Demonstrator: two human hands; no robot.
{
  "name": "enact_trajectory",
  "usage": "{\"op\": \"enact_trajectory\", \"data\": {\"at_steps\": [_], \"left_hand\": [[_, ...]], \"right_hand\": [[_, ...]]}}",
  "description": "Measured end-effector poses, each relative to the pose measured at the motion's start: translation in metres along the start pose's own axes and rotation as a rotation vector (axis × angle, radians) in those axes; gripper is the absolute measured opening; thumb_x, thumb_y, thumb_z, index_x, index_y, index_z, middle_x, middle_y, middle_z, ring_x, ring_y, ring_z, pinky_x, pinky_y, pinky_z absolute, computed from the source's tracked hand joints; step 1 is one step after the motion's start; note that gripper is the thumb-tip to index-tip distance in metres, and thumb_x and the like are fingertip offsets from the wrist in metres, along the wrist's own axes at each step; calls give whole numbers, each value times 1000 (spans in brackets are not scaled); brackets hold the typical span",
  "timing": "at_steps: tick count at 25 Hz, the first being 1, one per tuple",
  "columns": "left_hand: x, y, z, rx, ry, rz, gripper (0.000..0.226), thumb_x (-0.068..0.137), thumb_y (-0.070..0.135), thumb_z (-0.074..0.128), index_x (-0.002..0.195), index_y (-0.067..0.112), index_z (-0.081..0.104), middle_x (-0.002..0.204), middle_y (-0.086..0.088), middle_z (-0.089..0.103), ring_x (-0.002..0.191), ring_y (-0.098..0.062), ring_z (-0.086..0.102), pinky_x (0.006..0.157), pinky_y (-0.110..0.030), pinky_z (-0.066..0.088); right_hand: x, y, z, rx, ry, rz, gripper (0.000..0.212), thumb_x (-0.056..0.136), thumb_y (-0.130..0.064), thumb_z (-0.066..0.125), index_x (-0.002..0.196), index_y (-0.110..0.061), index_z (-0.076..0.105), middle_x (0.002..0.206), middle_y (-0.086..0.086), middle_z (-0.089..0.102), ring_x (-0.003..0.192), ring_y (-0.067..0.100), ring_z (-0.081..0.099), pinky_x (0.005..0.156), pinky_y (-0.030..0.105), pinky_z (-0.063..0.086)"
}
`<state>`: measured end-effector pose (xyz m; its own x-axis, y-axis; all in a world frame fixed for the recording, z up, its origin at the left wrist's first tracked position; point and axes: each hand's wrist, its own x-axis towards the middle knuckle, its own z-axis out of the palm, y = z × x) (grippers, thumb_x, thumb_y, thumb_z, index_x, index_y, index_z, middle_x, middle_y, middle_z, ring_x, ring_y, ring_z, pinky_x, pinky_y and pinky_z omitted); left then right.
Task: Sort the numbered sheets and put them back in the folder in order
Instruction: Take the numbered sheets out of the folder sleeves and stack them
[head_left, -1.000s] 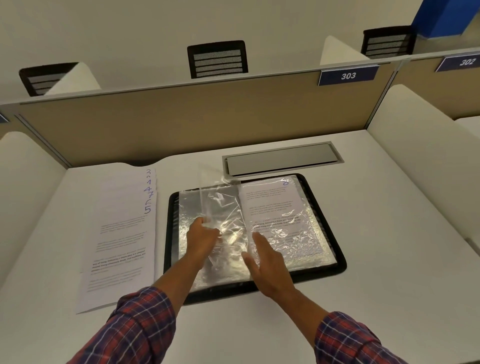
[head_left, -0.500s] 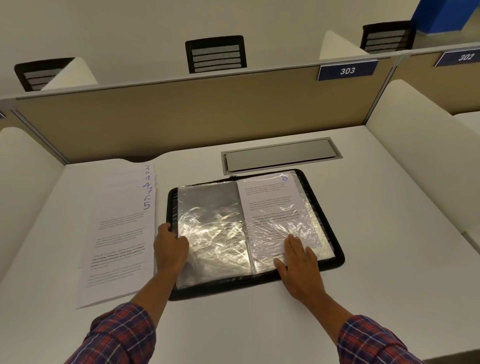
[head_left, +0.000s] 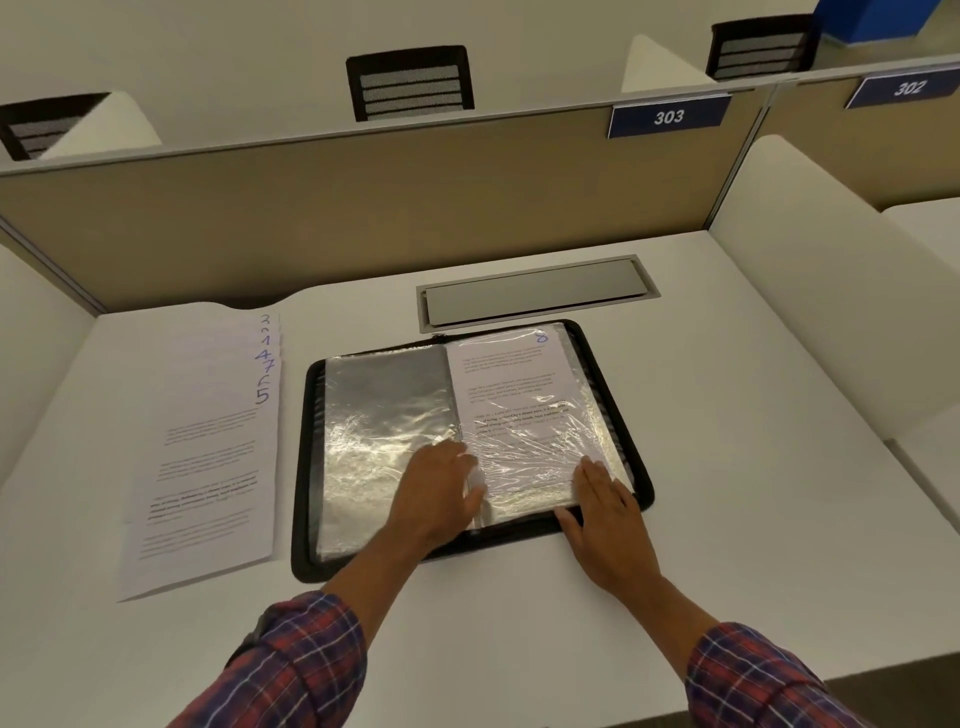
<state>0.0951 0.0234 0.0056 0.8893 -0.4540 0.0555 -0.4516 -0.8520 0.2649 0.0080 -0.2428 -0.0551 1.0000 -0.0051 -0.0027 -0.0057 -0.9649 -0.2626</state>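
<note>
Folder (head_left: 470, 441) lies open mid-tabletop (head_left: 727, 467); left grip (head_left: 441, 493) flat, fingers spread at its spine, right grip (head_left: 605, 512) spread flat on its near-right corner.

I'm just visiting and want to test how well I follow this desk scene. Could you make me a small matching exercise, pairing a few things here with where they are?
Things:
1. sheet marked 8
2. loose sheets
3. left hand
4. right hand

Places:
A. fanned out on the desk, left of the folder
B. at the folder's near right corner
C. inside the clear sleeve on the folder's right page
D. near the folder's middle fold, at the sleeves' lower part

Pairs: 1-C, 2-A, 3-D, 4-B
</note>
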Motion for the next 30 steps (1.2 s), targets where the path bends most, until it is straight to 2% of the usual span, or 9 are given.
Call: {"op": "enact_trajectory", "data": {"at_steps": [4, 10, 12, 14, 17, 20, 23, 27, 30], "left_hand": [[2, 41, 31, -121, -54, 206, 39, 89, 39, 76, 118, 15, 66, 138, -3, 58, 127, -22, 55, 103, -35, 50], [1, 63, 54, -68, -58, 196, 22, 103, 24, 62, 116, 9, 72, 145, -9, 58, 144, -32, 45, 117, -47, 41], [2, 64, 54, -51, -67, 181, 21, 106, 17, 55, 114, 7, 71, 135, -9, 62, 137, -33, 50, 115, -49, 44], [6, 67, 49, -120, -83, 92, 18, 106, 19, 50, 110, 11, 65, 120, -6, 62, 114, -29, 60, 98, -47, 54], [14, 70, 42, -234, -79, -19, 8, 100, 24, 59, 96, 19, 63, 98, 2, 62, 83, -19, 60, 76, -43, 55], [19, 65, 41, -299, -79, -100, 10, 96, 30, 64, 93, 23, 69, 90, 7, 69, 79, -12, 63, 77, -37, 55], [20, 65, 37, -325, -83, -94, 21, 100, 31, 53, 90, 21, 68, 85, 8, 69, 75, -9, 62, 74, -32, 52], [20, 62, 32, -397, -76, -105, 24, 103, 16, 53, 83, 18, 65, 81, 6, 69, 73, -8, 61, 72, -33, 52], [22, 59, 29, -427, -80, -118, 17, 100, 14, 59, 89, 16, 73, 88, 6, 73, 79, -6, 64, 76, -23, 52]], "right_hand": [[-4, 11, -3, 67, 34, -22, 76, 104, -57, 33, 159, -5, 37, 167, 12, 34, 157, 24, 26, 127, 38, 24], [-7, 20, -5, 217, 108, -76, 72, 104, -51, 38, 159, -4, 37, 168, 12, 32, 158, 24, 24, 126, 40, 28], [-9, 21, -7, 220, 193, -118, 64, 105, -44, 44, 154, -3, 44, 165, 13, 37, 157, 25, 28, 125, 41, 31], [-11, 21, -10, 198, 292, -178, 56, 104, -35, 53, 150, -3, 50, 161, 14, 43, 154, 26, 34, 123, 41, 31], [-12, 18, -17, 189, 362, -277, 50, 102, -27, 62, 145, -3, 56, 153, 14, 52, 146, 28, 45, 121, 41, 37], [-10, 10, -24, 175, 363, -367, 42, 101, -25, 64, 138, -4, 62, 138, 13, 62, 131, 26, 56, 111, 42, 49], [-8, 3, -29, 166, 349, -449, 33, 102, -23, 63, 130, -6, 66, 127, 11, 67, 120, 24, 62, 106, 38, 52], [-6, -2, -28, 130, 303, -567, 35, 108, -28, 51, 131, -6, 65, 129, 11, 67, 123, 23, 61, 113, 33, 46], [-4, -4, -25, 89, 263, -567, 40, 106, -30, 54, 137, -5, 61, 135, 12, 65, 128, 24, 59, 116, 34, 42]]}}
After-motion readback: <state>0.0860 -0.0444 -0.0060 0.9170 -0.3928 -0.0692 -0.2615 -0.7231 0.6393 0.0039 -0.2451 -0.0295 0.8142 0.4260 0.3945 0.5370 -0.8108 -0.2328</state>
